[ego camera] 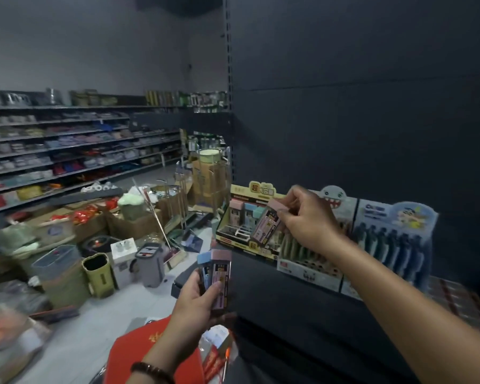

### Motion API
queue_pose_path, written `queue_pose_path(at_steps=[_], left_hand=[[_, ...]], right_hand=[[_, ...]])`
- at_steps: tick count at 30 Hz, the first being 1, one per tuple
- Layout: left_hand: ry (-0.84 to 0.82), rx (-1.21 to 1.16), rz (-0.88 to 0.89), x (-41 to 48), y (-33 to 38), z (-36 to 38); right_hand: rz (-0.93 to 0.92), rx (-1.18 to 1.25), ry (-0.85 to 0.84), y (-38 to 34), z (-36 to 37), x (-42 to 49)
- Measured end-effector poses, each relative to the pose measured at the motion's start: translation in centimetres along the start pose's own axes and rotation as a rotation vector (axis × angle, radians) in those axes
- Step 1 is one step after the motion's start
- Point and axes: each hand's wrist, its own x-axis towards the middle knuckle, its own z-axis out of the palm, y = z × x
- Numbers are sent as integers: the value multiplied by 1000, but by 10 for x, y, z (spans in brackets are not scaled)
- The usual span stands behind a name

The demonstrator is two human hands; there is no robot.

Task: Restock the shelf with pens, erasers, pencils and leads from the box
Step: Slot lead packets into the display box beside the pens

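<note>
My right hand (306,217) pinches a pink lead case (266,225) just above the yellow display box (233,239) on the dark shelf (288,286). Pink and blue cases stand upright in that box's back row. My left hand (197,297) grips two more lead cases, one blue (204,266) and one pink (221,275), lower down in front of the shelf edge. Pen display boxes (391,234) with cartoon header cards stand to the right of the yellow box. A red box (139,353) with loose stock lies below my left arm.
The floor at left is crowded with cardboard cartons (128,225), bins (99,275), a grey mop bucket (150,264) and broom handles. Long stocked shelves (67,151) run along the far left wall. Red packets (466,309) lie on the shelf at far right.
</note>
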Motion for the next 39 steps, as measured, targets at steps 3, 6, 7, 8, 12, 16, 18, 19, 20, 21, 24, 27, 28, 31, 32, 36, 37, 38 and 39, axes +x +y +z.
queue_pose_path(at_steps=[3, 6, 7, 8, 12, 16, 18, 19, 20, 21, 24, 27, 28, 31, 32, 36, 37, 38, 39], left_hand=[[71, 2, 41, 44, 5, -9], [73, -33, 65, 91, 10, -19], [65, -37, 75, 107, 11, -22], [55, -38, 80, 123, 11, -26], [24, -13, 65, 181, 3, -35], [-75, -36, 75, 214, -6, -34], [-110, -83, 36, 222, -6, -32], [-125, -89, 28, 225, -7, -31], [-142, -78, 34, 226, -9, -30], [-152, -59, 48, 226, -10, -30], [-164, -39, 98, 222, -7, -30], [-190, -70, 98, 218, -4, -30], [-198, -79, 92, 218, -4, -30], [-205, -121, 85, 216, -4, -31], [-205, -135, 80, 216, -4, -32], [-196, -163, 55, 218, -5, -33], [-198, -164, 54, 218, -5, -33], [-200, -165, 54, 217, -6, -33], [-203, -170, 57, 217, -6, -33]], right_hand=[[-58, -96, 18, 5, 28, 40], [-97, -170, 45, 10, 58, 77], [-92, -186, 48, 10, 68, 87], [-88, -205, 52, 11, 78, 96], [-83, -295, 73, 11, 117, 122], [-68, -361, 70, 19, 144, 138], [-38, -375, 68, 23, 152, 144], [-21, -380, 65, 24, 155, 147], [-7, -383, 62, 25, 158, 148], [-2, -388, 56, 25, 160, 150], [-23, -411, 36, 24, 166, 155], [-35, -454, 16, 22, 170, 159], [-26, -460, 8, 22, 170, 160], [4, -469, -3, 21, 170, 162], [10, -479, -2, 21, 169, 163], [39, -496, -26, 25, 173, 167], [44, -507, -32, 25, 175, 169], [43, -521, -32, 26, 178, 171], [36, -535, -21, 26, 180, 173]])
